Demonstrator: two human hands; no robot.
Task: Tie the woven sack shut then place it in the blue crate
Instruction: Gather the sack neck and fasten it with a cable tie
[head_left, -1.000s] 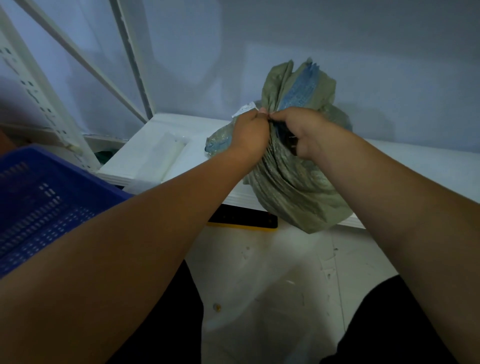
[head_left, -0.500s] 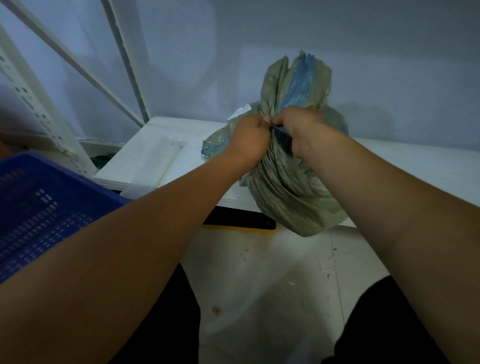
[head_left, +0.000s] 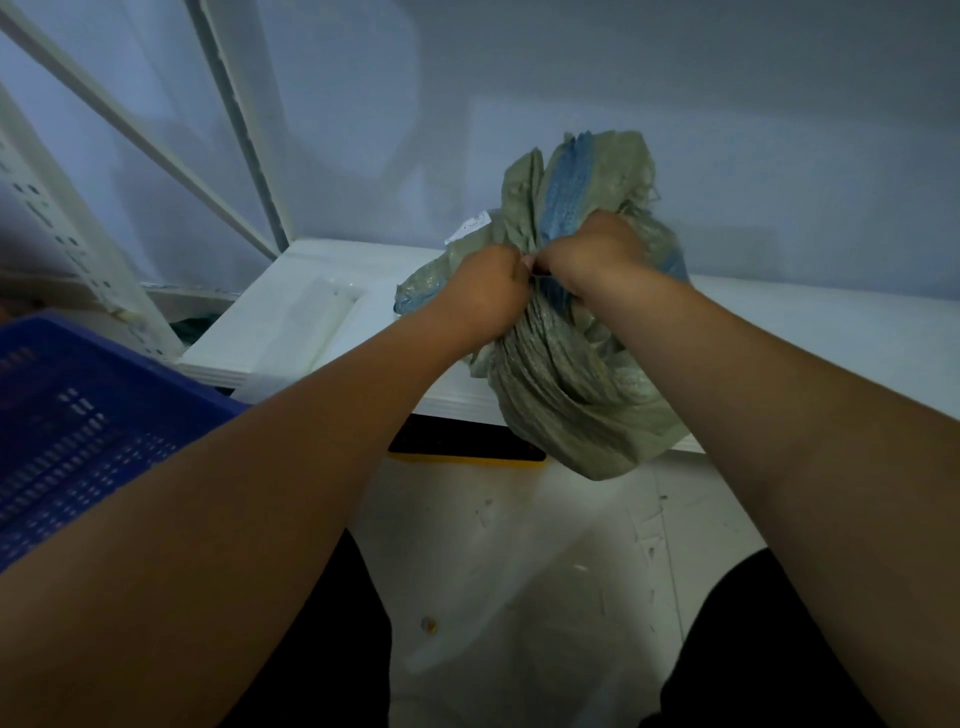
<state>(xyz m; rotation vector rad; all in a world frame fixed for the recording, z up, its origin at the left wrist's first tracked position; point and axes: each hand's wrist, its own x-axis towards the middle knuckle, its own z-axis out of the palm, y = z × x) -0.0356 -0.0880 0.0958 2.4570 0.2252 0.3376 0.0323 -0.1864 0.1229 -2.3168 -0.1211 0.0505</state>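
Since a second ago little has shifted: both fists stay at the gathered neck of the woven sack (head_left: 566, 384); left hand (head_left: 485, 291) and right hand (head_left: 592, 254) clench it, knuckles touching. It rests on the white shelf's (head_left: 831, 332) front edge; the blue crate (head_left: 78, 415) sits lower left, well apart.

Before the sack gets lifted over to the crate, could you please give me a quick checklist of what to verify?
1. Both hands on the neck: ok. The left hand and right hand are closed on the gathered neck of the woven sack.
2. Tie finished: cannot tell; the hands hide it.
3. Sack supported: ok, it rests on the white shelf, its bottom hanging over the front edge.
4. Blue crate within reach: ok, at the person's left.
5. Room in the crate: cannot tell; only part of it shows.
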